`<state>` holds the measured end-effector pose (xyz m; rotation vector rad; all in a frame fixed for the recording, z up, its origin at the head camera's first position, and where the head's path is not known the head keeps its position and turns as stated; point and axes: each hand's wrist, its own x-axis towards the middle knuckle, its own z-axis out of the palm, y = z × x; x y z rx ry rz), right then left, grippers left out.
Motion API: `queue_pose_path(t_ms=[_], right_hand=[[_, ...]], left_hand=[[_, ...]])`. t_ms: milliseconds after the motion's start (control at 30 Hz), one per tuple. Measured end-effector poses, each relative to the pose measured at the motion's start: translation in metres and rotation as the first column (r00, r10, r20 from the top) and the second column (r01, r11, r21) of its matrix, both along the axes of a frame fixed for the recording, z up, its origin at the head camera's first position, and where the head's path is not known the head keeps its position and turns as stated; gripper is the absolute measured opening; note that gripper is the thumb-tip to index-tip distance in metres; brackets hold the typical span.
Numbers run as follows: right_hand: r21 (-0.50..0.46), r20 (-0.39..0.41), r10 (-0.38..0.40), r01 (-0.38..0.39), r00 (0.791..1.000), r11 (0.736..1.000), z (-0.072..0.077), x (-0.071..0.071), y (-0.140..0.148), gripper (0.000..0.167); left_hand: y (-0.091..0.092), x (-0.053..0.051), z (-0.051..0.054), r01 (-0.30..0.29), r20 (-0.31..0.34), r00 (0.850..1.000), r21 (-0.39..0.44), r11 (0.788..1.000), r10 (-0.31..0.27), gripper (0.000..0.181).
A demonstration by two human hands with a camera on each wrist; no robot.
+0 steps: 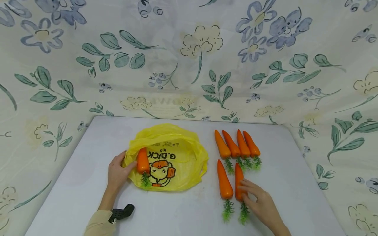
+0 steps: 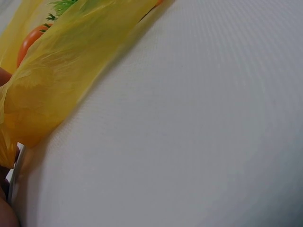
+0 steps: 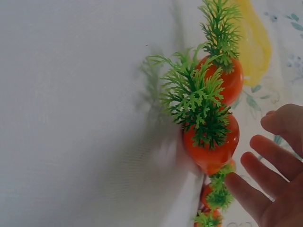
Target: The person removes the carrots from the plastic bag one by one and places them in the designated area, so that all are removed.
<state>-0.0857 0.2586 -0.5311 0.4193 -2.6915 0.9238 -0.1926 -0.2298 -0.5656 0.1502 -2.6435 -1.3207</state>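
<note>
My left hand (image 1: 116, 172) pinches the left edge of a yellow plastic bag (image 1: 184, 173), its thumb inside the rim. One toy carrot (image 1: 143, 162) lies in the mouth of the bag, close to that thumb, with its green top toward me. My right hand (image 1: 261, 201) reaches over the right one of two front carrots (image 1: 239, 183). In the right wrist view its fingers (image 3: 265, 163) are spread and loosely bent beside the carrot (image 3: 208, 149), without closing round it. Just left of it lies another carrot (image 1: 225, 182).
Behind the front pair, several more carrots (image 1: 243, 146) lie side by side on the white table (image 1: 189, 216), tips away from me. A black strap piece (image 1: 121, 213) sits at my left wrist. A flower-patterned cloth (image 1: 189, 65) hangs behind the table.
</note>
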Motion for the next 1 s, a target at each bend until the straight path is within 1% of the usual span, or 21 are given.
queue_pose_path(t_ms=[100,233,433,600,733,867,1000], right_hand=[[0.011,0.004,-0.007,0.007,1.000,1.000,0.003,-0.001,-0.001,0.039],[0.014,-0.014,0.004,-0.003,1.000,1.000,0.003,-0.004,-0.002,0.040],[-0.004,-0.034,0.040,-0.040,0.999,0.999,0.005,-0.010,-0.006,0.038],[-0.019,-0.037,0.077,-0.078,0.996,0.997,0.010,-0.019,-0.013,0.041],[-0.039,-0.017,0.104,-0.105,0.994,0.994,0.015,-0.027,-0.023,0.041],[-0.057,0.021,0.131,-0.129,0.991,0.990,0.019,-0.034,-0.034,0.039],[-0.062,0.047,0.168,-0.165,0.985,0.984,0.022,-0.040,-0.046,0.041]], left_hand=[[0.000,0.000,0.001,0.002,0.009,1.000,-0.001,1.000,-0.002,0.061],[0.000,0.001,0.002,-0.001,0.032,0.999,-0.009,1.000,0.001,0.064],[0.001,0.001,0.004,-0.008,0.057,0.998,-0.015,1.000,0.009,0.065],[0.001,0.002,0.005,-0.010,0.056,0.998,-0.012,1.000,0.010,0.065],[0.000,0.001,0.005,-0.009,0.044,0.999,-0.007,1.000,0.010,0.065],[-0.001,0.001,0.003,-0.002,0.028,1.000,-0.007,1.000,0.003,0.064],[-0.002,0.000,0.000,0.002,0.021,1.000,-0.003,1.000,-0.002,0.063]])
